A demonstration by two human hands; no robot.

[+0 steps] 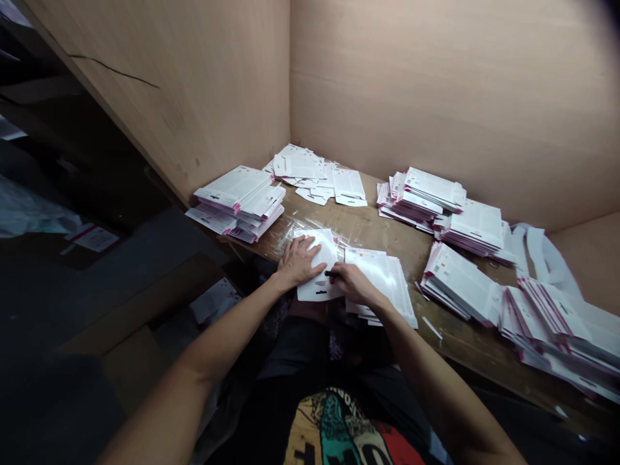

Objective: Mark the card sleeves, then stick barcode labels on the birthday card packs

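Note:
My left hand [299, 260] lies flat with fingers spread on a white printed card [323, 253] at the near edge of the wooden table [368, 226]. My right hand [352, 282] is closed around a small dark tool [331, 274], whose tip touches the same card. Just right of that hand sits a short stack of the same white cards [387, 278].
Stacks of white cards with pink edges stand at the left [239, 201], back [314, 171] and right [448, 203], with more fanned along the right edge [547, 316]. Plywood walls [436, 97] close in the table's corner. Dark clutter lies to the left of the table [92, 237].

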